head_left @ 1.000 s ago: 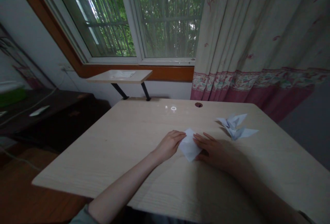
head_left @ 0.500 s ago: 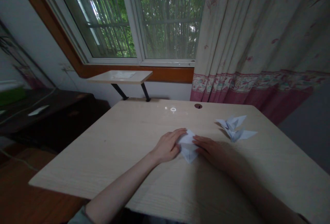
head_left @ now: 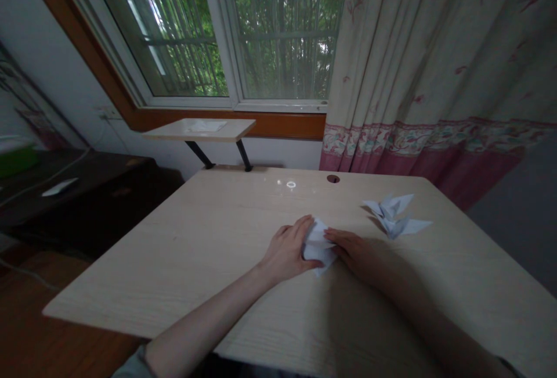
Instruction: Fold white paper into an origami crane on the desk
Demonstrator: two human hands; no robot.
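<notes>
A small folded sheet of white paper (head_left: 318,238) lies on the desk between my two hands. My left hand (head_left: 289,250) grips its left side, with the fingers along the upper left edge and the thumb across the lower part. From the right, my right hand (head_left: 354,253) holds the paper's right edge, its fingertips on the sheet and its thumb partly hidden. Beyond my right hand, folded white paper cranes (head_left: 395,218) with pointed wings rest on the desk, touched by neither hand.
The pale wooden desk (head_left: 209,227) has a round cable hole (head_left: 333,179) near its back edge. A raised shelf (head_left: 174,130) on black legs carries white paper (head_left: 206,126). A window, a floral curtain (head_left: 391,140) and a dark side table (head_left: 87,186) surround the desk.
My left thumb has moved right, across the lower part of the paper, and covers some of its bottom point. The right hand has barely shifted. The cranes stay put.
</notes>
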